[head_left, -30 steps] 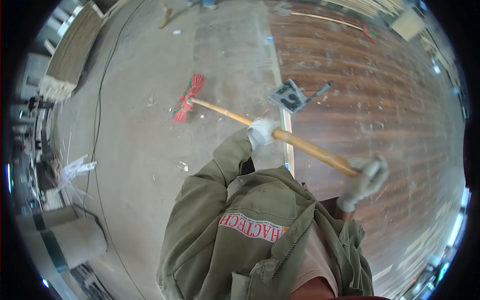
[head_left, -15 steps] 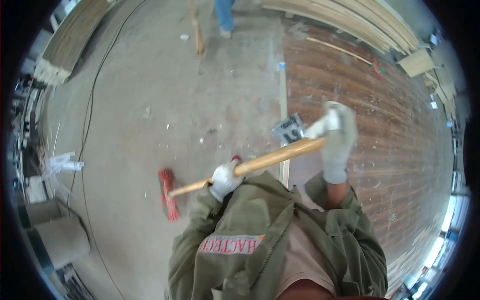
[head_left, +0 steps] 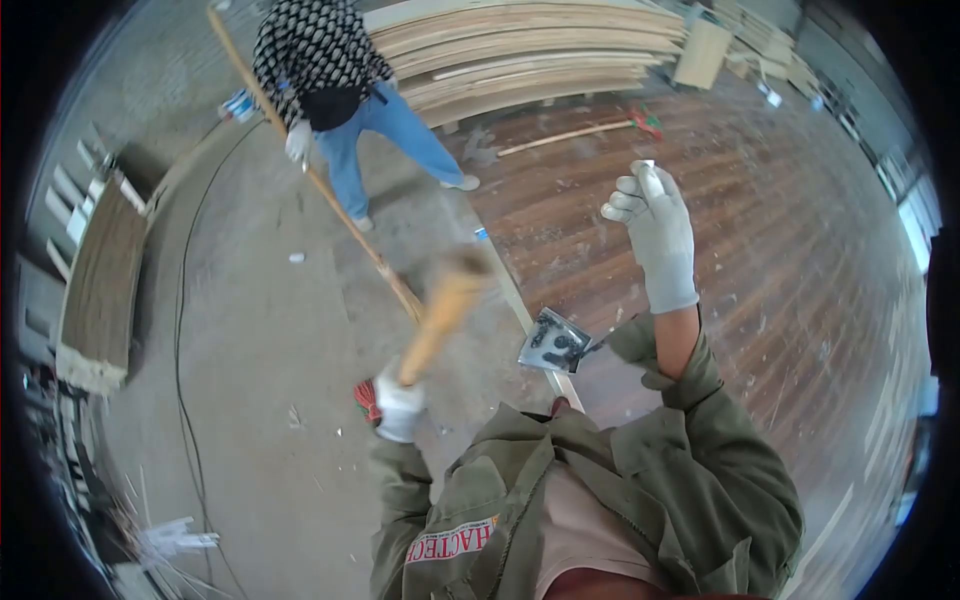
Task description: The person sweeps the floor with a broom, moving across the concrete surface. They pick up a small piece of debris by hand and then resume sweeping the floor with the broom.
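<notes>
My left hand (head_left: 400,404), in a white glove, is closed around the wooden handle (head_left: 438,322) of a mop. The handle slants up toward me, its upper end blurred. The red mop head (head_left: 366,400) shows low beside that hand, partly hidden by it. My right hand (head_left: 655,225), also gloved, is raised off the handle. Its fingers are curled, with thumb and forefinger pinched at a small whitish bit that I cannot make out. Below it, a flat square silvery piece with dark blotches (head_left: 555,341) overlaps the floor strip; a dark stem runs from it toward my right sleeve.
Ahead on the left a person (head_left: 345,110) holds a long wooden pole (head_left: 340,205). Stacked boards (head_left: 520,50) lie at the back. Another red-ended stick (head_left: 570,137) rests on the brown plank floor (head_left: 780,260). A cable (head_left: 181,350) crosses the concrete at left.
My right hand has let go of the mop handle and risen. The handle has swung steeper in my left hand. My view has turned up, bringing more of the other person into sight.
</notes>
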A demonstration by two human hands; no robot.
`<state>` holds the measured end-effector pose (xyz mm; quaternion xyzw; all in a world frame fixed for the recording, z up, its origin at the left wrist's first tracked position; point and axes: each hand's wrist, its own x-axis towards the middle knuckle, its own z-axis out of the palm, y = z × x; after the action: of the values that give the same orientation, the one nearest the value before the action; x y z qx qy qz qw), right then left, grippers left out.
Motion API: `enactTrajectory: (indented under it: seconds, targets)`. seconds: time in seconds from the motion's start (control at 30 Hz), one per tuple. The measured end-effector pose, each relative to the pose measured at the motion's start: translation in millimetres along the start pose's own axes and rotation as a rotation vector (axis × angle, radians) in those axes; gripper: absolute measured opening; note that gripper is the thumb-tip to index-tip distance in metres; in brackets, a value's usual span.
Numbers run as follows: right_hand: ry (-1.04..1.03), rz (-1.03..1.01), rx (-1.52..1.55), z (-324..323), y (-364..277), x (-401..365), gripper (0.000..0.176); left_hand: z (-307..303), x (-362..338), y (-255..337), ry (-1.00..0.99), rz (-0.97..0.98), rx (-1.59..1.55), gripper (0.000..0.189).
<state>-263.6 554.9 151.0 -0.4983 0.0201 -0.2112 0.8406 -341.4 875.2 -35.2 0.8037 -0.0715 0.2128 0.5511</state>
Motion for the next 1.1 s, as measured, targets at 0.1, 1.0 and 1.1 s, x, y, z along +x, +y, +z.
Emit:
enactTrajectory:
  seconds: [0.1,1.0,1.1]
  targets:
    - [0.068,0.103,-0.036,-85,0,16,0.021,-65,3,-68,0.026,-0.135,0.021,0.01]
    - [0.508,-0.068,-0.232,-273,-81,-144,0.039,-43,-16,36,0.462,-0.524,0.039,0.037]
    - [0.524,-0.063,-0.251,-267,-95,-170,0.036,-42,-26,58,0.447,-0.546,0.071,0.037]
